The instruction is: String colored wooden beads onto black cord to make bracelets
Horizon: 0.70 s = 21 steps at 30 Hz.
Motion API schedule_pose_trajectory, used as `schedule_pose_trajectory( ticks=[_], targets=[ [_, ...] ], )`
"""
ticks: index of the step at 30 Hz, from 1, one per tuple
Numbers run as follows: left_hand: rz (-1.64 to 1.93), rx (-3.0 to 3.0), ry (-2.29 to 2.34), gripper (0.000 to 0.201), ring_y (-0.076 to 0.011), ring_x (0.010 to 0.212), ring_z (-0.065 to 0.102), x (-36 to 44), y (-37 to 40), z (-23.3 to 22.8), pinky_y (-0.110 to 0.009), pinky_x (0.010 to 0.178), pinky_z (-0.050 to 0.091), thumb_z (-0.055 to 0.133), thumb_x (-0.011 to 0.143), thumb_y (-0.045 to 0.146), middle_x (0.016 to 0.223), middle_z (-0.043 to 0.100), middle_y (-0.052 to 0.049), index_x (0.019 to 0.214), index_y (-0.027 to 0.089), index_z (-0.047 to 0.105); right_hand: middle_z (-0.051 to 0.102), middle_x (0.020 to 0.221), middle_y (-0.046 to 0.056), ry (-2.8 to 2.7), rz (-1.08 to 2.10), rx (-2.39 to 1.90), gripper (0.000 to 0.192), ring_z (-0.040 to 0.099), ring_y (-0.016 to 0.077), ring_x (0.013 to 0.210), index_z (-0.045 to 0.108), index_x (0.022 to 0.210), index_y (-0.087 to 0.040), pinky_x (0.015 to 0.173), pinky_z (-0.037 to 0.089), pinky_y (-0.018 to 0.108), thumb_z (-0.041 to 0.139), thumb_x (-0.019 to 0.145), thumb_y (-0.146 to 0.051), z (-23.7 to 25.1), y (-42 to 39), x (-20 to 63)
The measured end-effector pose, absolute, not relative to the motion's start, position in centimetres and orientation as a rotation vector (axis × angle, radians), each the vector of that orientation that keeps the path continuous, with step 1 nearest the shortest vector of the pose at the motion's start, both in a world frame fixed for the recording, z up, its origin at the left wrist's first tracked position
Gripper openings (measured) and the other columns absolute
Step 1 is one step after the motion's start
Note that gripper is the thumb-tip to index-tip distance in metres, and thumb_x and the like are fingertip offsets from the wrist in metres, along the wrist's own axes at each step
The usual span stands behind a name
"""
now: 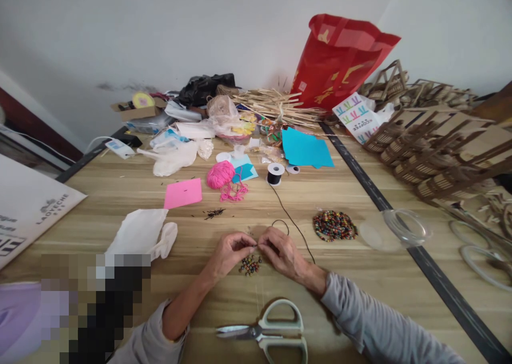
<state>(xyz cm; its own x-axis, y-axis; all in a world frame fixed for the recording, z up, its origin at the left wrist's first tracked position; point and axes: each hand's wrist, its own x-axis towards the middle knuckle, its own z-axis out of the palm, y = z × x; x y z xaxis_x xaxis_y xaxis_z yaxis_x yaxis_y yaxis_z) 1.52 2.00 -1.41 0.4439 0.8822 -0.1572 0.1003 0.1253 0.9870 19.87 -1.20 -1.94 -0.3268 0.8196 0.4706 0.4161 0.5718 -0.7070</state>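
Note:
My left hand (229, 256) and my right hand (283, 253) meet over the table, their fingertips pinched together at one small spot. A thin black cord (288, 213) runs from a white spool (275, 174) toward my right hand and curls into a loop behind it. My right fingers appear to grip the cord's end. What my left thumb and finger pinch is too small to make out. Just below my fingertips lies a little pile of loose coloured beads (250, 265). Nearer to me rest scissors (262, 332) with pale handles, blades pointing left.
A heap of strung beads (334, 226) and a clear plastic lid (380, 235) lie to the right. Beyond my hands are short black pieces (215, 213), pink paper (183, 193), pink yarn (221, 175) and blue sheets (307, 148). Wooden baskets (424, 156) line the right side.

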Motion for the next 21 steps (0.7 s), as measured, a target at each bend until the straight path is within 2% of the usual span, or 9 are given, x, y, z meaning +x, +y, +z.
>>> schedule_pose_trajectory(
  ticks=[21],
  targets=[
    [0.746, 1.274, 0.972, 0.016, -0.0124, 0.063, 0.055, 1.63, 1.98, -1.13, -0.023, 0.061, 0.046, 0.073, 0.061, 0.022, 0.065, 0.063, -0.001, 0.069, 0.012, 0.064, 0.056, 0.075, 0.005, -1.973, 0.617, -0.916, 0.015, 0.051, 0.0161, 0.070, 0.054, 0.084, -0.018, 0.062, 0.042, 0.027, 0.045, 0.095, -0.022, -1.62, -1.23, 19.90]
  ],
)
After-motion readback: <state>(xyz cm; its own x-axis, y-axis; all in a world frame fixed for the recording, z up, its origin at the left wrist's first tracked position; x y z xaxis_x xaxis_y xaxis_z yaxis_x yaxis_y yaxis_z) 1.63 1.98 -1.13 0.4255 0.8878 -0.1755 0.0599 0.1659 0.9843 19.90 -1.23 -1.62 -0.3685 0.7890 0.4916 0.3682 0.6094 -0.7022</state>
